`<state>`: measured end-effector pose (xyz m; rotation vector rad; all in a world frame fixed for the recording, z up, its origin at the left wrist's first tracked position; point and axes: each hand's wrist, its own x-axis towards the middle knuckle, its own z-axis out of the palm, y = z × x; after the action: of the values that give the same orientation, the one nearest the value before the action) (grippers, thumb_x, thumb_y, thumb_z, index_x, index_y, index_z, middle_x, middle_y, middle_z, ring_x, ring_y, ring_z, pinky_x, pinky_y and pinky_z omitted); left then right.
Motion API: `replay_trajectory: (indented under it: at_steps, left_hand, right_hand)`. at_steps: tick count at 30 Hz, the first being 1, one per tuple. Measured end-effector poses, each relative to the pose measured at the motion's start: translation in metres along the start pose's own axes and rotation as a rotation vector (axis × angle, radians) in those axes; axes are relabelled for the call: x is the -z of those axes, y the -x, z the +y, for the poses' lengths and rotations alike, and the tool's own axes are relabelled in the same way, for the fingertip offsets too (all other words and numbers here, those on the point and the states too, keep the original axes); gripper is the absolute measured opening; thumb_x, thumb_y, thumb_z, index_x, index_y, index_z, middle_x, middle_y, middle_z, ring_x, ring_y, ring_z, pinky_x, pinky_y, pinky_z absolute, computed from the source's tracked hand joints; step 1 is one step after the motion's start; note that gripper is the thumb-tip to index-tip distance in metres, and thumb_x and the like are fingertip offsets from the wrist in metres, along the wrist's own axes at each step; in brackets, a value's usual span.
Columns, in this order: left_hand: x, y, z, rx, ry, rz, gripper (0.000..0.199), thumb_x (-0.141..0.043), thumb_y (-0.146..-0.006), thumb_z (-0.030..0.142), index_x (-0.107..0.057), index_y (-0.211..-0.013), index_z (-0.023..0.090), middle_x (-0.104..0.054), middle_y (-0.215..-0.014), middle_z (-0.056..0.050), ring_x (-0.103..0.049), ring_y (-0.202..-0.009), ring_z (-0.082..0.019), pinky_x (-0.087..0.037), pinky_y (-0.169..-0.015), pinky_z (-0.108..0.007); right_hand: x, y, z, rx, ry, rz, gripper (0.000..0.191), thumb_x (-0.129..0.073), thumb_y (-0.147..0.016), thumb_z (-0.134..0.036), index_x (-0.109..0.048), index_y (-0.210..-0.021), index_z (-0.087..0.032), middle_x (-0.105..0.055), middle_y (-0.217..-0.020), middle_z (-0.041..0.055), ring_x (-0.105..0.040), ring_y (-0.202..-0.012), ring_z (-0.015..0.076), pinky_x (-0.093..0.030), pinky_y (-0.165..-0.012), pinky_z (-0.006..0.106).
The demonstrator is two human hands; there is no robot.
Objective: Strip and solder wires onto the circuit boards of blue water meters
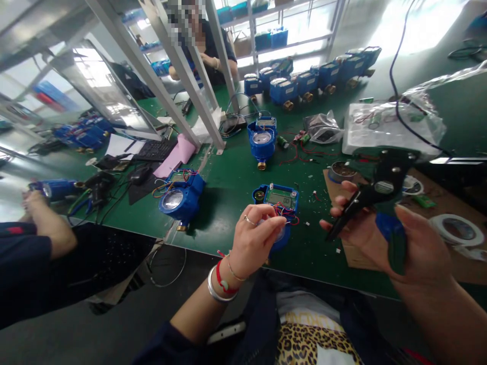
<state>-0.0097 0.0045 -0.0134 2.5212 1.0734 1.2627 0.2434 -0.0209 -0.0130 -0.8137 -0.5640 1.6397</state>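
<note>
Across the broad green tabletop (228, 203), I want the working area directly in front of me, where the blue plastic meter with an open top (280, 241) sits close to the near edge, partly hidden under my left hand. To its right, clear of it, my right hand (426, 253) is wrapped around a black metal hand tool with a blue-and-green grip (384, 187), its handles spread apart; I judge that a loose, level grip suits it best, with the metal well away from the exposed parts. My left hand (249, 235) is narrowed to a fine pinch over the meter, thumb and forefinger together, though I cannot tell whether a wire lies between them. Below those fingers, I would not let the wrist lean on the green circuit board with a small grey display (281, 199), as it looks easy to scuff. The thin red and dark wires (283, 209) bunch at the board's near edge, so I would single one out gently and put no pull on its joint. Smallest of all, the tiny white scraps (338, 250) to the right are best kept out of the open housing.
</note>
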Motion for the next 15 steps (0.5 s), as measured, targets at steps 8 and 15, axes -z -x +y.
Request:
replay_trajectory:
  at_steps: [8, 15]
  left_hand:
    - [-0.005, 0.008, 0.004, 0.158, 0.203, 0.007, 0.015, -0.057, -0.092, 0.012, -0.068, -0.1, 0.018, -0.066, -0.1, -0.007, -0.064, -0.092, -0.014, -0.054, -0.08, -0.027]
    - [-0.007, 0.009, 0.005, 0.178, 0.208, 0.055, 0.014, -0.059, -0.09, 0.011, -0.065, -0.101, 0.018, -0.068, -0.095, -0.005, -0.064, -0.09, -0.014, -0.054, -0.081, -0.026]
  right_hand:
    - [0.002, 0.028, 0.028, -0.347, 0.12, -0.372, 0.056, -0.062, -0.08, -0.026, -0.05, -0.135, -0.026, -0.057, -0.095, 0.0057, -0.056, -0.092, 0.0207, -0.046, -0.09, 0.043]
    - [-0.006, 0.026, 0.039, -0.453, 0.097, -0.47, 0.045, -0.064, -0.08, -0.031, -0.056, -0.123, -0.02, -0.057, -0.084, 0.0058, -0.054, -0.078, 0.018, -0.044, -0.074, 0.034]
